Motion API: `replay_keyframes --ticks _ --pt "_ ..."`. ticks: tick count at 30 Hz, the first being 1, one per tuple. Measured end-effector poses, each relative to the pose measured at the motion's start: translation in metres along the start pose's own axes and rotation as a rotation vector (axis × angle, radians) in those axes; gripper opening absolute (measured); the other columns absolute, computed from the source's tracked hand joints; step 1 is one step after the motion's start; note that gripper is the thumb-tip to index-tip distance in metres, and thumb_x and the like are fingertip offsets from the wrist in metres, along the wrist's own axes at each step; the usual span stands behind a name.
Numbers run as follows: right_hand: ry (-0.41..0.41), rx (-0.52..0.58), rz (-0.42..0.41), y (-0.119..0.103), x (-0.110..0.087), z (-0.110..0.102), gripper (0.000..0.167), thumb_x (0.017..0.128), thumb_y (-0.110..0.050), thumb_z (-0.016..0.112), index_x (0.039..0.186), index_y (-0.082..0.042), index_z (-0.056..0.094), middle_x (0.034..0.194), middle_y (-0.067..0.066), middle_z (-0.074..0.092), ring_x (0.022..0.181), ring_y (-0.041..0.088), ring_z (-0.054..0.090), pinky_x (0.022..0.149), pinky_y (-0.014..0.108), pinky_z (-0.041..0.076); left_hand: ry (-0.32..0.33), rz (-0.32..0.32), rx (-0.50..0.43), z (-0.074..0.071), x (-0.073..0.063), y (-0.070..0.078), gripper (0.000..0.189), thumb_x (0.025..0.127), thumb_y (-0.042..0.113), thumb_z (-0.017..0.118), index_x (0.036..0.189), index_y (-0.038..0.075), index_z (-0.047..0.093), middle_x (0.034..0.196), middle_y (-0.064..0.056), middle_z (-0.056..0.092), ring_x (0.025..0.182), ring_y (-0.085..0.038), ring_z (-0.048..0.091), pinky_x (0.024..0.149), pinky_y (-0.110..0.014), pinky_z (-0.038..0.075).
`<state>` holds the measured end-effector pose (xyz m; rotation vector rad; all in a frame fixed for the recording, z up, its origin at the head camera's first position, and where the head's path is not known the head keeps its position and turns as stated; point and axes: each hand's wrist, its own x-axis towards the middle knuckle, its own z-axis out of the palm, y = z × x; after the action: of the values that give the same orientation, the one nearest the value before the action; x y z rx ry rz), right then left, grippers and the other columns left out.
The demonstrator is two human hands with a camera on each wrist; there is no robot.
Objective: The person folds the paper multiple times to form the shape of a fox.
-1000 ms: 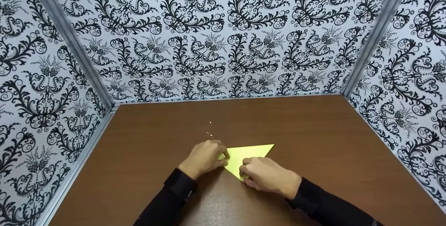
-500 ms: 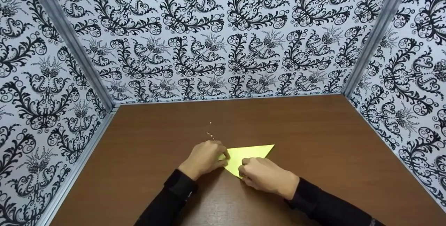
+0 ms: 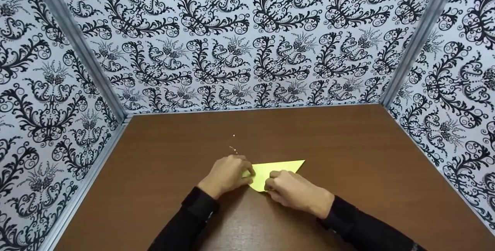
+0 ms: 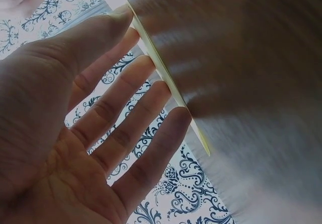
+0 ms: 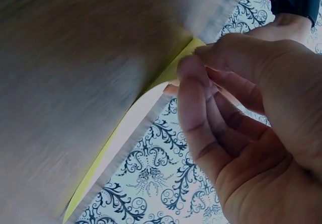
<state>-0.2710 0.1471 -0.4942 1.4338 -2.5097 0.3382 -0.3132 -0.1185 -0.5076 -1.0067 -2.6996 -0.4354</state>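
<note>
A folded sheet of yellow paper (image 3: 274,169) lies on the brown table, its pointed corner to the far right. My left hand (image 3: 230,174) rests on the paper's left part; in the left wrist view its fairly straight fingers (image 4: 133,128) and thumb press down along the thin paper edge (image 4: 161,65). At the near corner my right hand (image 3: 296,191) pinches the paper between thumb and forefinger. The right wrist view shows that corner lifted and curling over, the yellow flap (image 5: 176,65) at the fingertips and a pale inner side (image 5: 138,116) below it. The hands cover both the left end and near tip.
The brown table (image 3: 174,139) reaches back to a patterned wall (image 3: 247,42). Similar panels stand at left and right, joined by grey metal posts (image 3: 77,46). Small bright specks (image 3: 234,148) lie on the table just beyond the left hand.
My right hand has moved slightly up and away from me, taking the paper's near corner along, so the near edge now bends round. The left hand has stayed put.
</note>
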Motion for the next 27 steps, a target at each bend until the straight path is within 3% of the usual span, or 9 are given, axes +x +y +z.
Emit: replay_keyframes --ticks 5,12,20,27 --pt "0.061 0.086 -0.028 0.005 -0.001 0.001 0.016 0.095 0.006 0.085 0.101 -0.008 0.083 0.097 0.003 0.079 0.089 0.012 0.077 0.076 0.020 0.063 -0.002 0.003 0.004 0.000 0.000 -0.001 0.017 0.091 0.028 0.100 0.103 0.021 0.092 0.103 0.001 0.085 0.088 -0.020 0.079 0.076 -0.041 0.068" --pt "0.101 0.220 -0.043 0.011 -0.001 0.001 0.015 0.096 0.007 0.089 0.101 -0.005 0.081 0.098 0.007 0.083 0.086 0.012 0.081 0.075 0.016 0.064 -0.016 -0.016 -0.003 -0.001 0.001 -0.001 0.015 0.093 0.029 0.100 0.104 0.022 0.092 0.106 0.002 0.085 0.095 -0.021 0.081 0.080 -0.044 0.070" --pt "0.123 0.227 -0.032 0.013 0.000 -0.001 0.017 0.099 0.007 0.086 0.098 -0.007 0.076 0.092 0.003 0.081 0.082 0.008 0.076 0.072 0.015 0.061 -0.015 -0.036 -0.005 -0.003 0.001 0.000 0.015 0.092 0.030 0.100 0.103 0.024 0.092 0.108 0.003 0.085 0.099 -0.023 0.082 0.082 -0.048 0.070" --pt "0.116 0.261 0.013 0.016 0.002 -0.004 0.015 0.101 0.007 0.085 0.098 -0.006 0.077 0.095 0.004 0.082 0.085 0.013 0.079 0.075 0.023 0.066 -0.018 -0.020 -0.010 0.000 0.000 -0.001 0.015 0.093 0.028 0.099 0.105 0.023 0.092 0.107 0.001 0.085 0.094 -0.023 0.080 0.079 -0.045 0.069"
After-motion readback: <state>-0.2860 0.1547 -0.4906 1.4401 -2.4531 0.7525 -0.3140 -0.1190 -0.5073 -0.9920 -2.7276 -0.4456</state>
